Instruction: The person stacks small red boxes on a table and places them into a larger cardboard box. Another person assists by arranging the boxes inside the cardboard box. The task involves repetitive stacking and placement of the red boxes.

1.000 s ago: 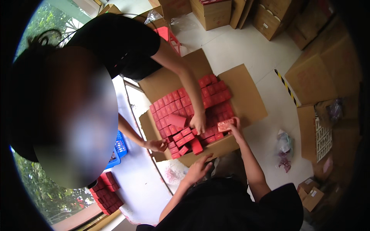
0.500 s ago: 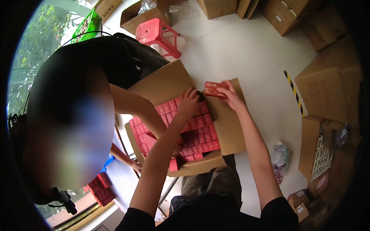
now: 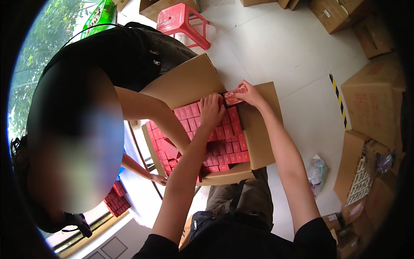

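A large open cardboard box holds rows of small red boxes. Over its far right corner, my right hand pinches one small red box, patterned on its upper face, between thumb and fingers. Just left of it, my left hand rests on the packed red boxes at the far edge, fingers stretched over their tops and holding nothing I can see. A co-worker's arm reaches in from the left; its hand is hidden beneath my left forearm.
The co-worker leans in close on the left. Beyond the carton stands a red plastic stool. Cardboard boxes line the right side, with a clear plastic bag on the floor. Stacked red packs lie at lower left.
My right hand has brought the small red box left and down to the carton's far corner. My left hand stays on the packed boxes. The whole view has shifted slightly.
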`<act>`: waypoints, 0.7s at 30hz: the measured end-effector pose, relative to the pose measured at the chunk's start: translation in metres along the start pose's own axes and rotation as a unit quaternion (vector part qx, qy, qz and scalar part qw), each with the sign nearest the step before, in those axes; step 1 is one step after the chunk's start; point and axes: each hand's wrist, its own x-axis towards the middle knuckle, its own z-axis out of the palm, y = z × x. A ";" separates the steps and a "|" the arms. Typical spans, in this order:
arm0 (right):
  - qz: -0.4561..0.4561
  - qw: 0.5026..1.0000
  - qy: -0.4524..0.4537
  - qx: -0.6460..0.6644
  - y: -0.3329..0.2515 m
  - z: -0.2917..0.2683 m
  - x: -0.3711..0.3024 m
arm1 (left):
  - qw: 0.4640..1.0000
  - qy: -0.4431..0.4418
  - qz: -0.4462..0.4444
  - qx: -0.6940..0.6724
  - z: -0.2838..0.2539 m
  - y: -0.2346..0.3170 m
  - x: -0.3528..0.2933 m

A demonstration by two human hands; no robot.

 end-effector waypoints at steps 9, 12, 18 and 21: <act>0.008 0.868 0.141 -0.476 -0.045 0.060 -0.020 | 0.998 0.035 -0.031 -0.044 0.012 -0.009 -0.008; 0.026 0.828 0.100 -0.551 -0.046 0.082 -0.013 | 0.999 0.012 -0.043 -0.017 0.015 -0.013 -0.009; 0.073 0.851 0.020 -0.520 -0.063 0.085 -0.012 | 0.990 0.017 -0.138 -0.017 0.016 -0.004 -0.032; 0.080 0.864 0.005 -0.496 -0.060 0.077 -0.013 | 0.996 -0.040 -0.066 0.045 0.005 -0.010 -0.028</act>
